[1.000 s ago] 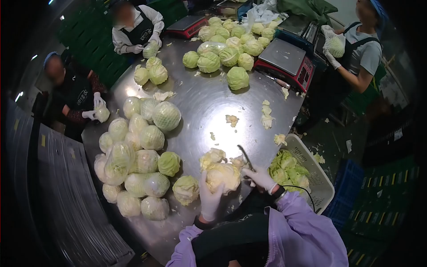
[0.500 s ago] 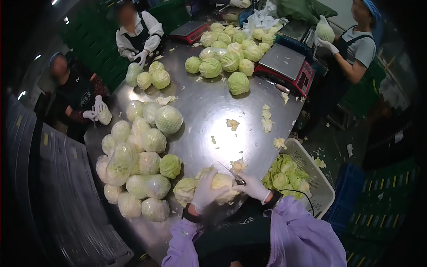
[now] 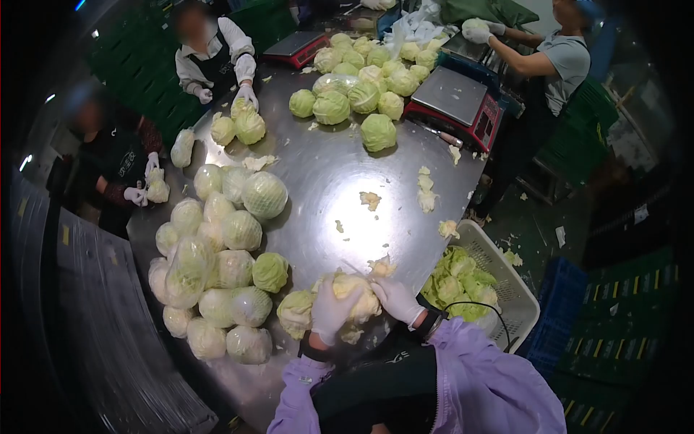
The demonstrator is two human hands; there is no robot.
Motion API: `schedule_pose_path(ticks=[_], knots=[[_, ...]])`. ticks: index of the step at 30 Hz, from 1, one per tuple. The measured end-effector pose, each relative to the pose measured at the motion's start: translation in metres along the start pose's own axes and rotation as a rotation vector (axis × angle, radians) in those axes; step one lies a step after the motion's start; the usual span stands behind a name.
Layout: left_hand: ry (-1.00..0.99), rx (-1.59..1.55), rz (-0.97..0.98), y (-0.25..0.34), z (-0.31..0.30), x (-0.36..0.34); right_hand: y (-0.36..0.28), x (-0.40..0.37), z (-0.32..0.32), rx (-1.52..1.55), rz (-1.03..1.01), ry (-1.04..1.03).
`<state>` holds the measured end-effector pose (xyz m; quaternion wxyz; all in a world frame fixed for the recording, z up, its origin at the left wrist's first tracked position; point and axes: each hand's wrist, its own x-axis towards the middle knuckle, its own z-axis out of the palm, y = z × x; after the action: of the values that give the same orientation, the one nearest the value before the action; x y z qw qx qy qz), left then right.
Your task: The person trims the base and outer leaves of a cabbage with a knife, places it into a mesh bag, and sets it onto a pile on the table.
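Note:
A pale, partly trimmed cabbage [image 3: 365, 302] rests at the table's near edge, in front of my body. My left hand [image 3: 332, 312], in a white glove, is wrapped round its left side. On the right side of the cabbage is my gloved right hand [image 3: 400, 301], closed on a small knife; its handle is hidden and only a faint bit of blade shows above the cabbage. Another unwrapped cabbage [image 3: 296, 312] touches the area left of my left hand. Loose trimmed leaf [image 3: 382, 267] lies just beyond the cabbage.
Film-wrapped cabbages [image 3: 217, 271] crowd the left of the metal table [image 3: 311, 195]. Unwrapped cabbages [image 3: 376, 79] are heaped at the far side beside a red scale [image 3: 452, 98]. A white basket [image 3: 522, 307] of leaves stands at right. Several people work around the table.
My right hand has shifted slightly left and up against the cabbage, and the knife is less visible. Across the table, a co-worker reaches to the cabbages; the one at right has lowered a cabbage toward the far scale.

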<state>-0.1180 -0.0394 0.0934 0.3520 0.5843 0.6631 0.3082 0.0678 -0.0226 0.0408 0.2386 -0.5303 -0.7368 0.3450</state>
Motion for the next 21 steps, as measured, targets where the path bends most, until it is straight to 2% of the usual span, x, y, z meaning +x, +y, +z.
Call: schedule_pose_path(ticks=[2, 3, 5, 6, 7, 10, 14, 17, 19, 20, 21], knots=[[-0.063, -0.032, -0.037, 0.004, -0.001, 0.001, 0.028, 0.008, 0.006, 0.236, 0.03, 0.026], [-0.028, 0.021, 0.03, -0.003, 0.001, -0.004, 0.022, 0.007, -0.002, 0.235, 0.025, 0.029], [0.015, 0.08, 0.097, -0.015, 0.004, -0.005, -0.003, 0.004, -0.023, 0.285, 0.183, -0.045], [0.051, 0.083, 0.126, -0.022, 0.006, -0.006, 0.009, 0.001, -0.009, 0.165, -0.026, 0.004], [0.085, 0.087, 0.153, -0.026, 0.008, -0.007, -0.003, -0.003, -0.006, 0.169, -0.027, -0.004], [0.096, 0.112, 0.166, -0.031, 0.012, -0.003, -0.023, -0.012, 0.006, -0.102, -0.05, -0.007], [0.005, 0.065, 0.103, -0.027, 0.011, -0.003, -0.011, 0.005, -0.008, 0.021, -0.001, -0.104], [0.002, 0.168, 0.196, -0.013, 0.006, 0.001, 0.018, 0.018, 0.002, 0.122, -0.093, 0.09], [-0.017, 0.114, 0.185, -0.019, 0.007, -0.001, 0.028, 0.027, 0.0, 0.129, -0.1, 0.125], [-0.012, 0.116, 0.184, -0.026, 0.005, 0.002, 0.035, 0.028, 0.001, 0.105, 0.045, 0.001], [-0.027, 0.054, 0.263, -0.033, 0.0, 0.001, 0.037, 0.026, 0.0, 0.083, 0.196, -0.132]])
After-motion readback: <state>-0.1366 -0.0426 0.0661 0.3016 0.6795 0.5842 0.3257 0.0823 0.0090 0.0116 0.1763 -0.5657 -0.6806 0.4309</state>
